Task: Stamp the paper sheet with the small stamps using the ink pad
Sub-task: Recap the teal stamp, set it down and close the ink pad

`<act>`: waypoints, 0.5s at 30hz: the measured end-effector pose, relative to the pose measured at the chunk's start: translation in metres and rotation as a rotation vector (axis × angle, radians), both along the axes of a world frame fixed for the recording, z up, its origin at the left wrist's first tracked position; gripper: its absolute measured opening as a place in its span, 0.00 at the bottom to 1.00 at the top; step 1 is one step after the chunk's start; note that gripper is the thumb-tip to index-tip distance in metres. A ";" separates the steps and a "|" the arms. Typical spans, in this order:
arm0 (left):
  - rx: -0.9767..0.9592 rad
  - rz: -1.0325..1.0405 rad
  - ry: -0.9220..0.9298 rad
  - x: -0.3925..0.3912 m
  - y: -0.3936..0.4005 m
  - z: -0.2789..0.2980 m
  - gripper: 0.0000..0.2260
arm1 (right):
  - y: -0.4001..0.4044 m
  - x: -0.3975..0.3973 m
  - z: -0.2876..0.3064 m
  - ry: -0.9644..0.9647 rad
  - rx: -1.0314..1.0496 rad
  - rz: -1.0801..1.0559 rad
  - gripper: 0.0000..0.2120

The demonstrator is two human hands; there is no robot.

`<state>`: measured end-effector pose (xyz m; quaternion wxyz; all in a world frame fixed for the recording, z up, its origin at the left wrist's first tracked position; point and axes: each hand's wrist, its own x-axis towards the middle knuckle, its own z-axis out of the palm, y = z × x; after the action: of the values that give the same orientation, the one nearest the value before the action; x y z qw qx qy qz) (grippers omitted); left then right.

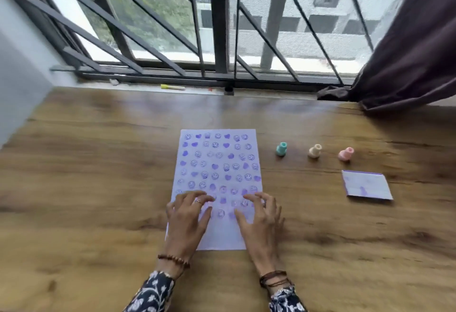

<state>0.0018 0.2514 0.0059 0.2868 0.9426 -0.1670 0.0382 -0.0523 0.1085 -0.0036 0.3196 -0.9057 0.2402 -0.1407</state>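
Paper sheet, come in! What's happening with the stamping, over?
Left hand and right hand empty, flat on paper sheet. Sheet nearly full of purple prints. Three stamps and ink pad untouched, right of sheet. Nothing in the way.

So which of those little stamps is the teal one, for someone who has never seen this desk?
Start at the stamped lilac paper sheet on the wooden table. To its right three small plastic stamps stand in a row. The teal stamp is the nearest to the sheet, left of the cream stamp and pink stamp, and the only blue-green one.
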 end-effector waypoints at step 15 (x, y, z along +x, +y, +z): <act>0.177 -0.096 0.258 0.023 0.062 -0.022 0.24 | 0.009 -0.022 -0.013 0.124 -0.165 -0.164 0.22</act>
<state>0.0246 0.3134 -0.0159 0.2231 0.9522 -0.1762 -0.1119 -0.0742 0.1179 -0.0169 0.2158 -0.9133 0.3203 -0.1292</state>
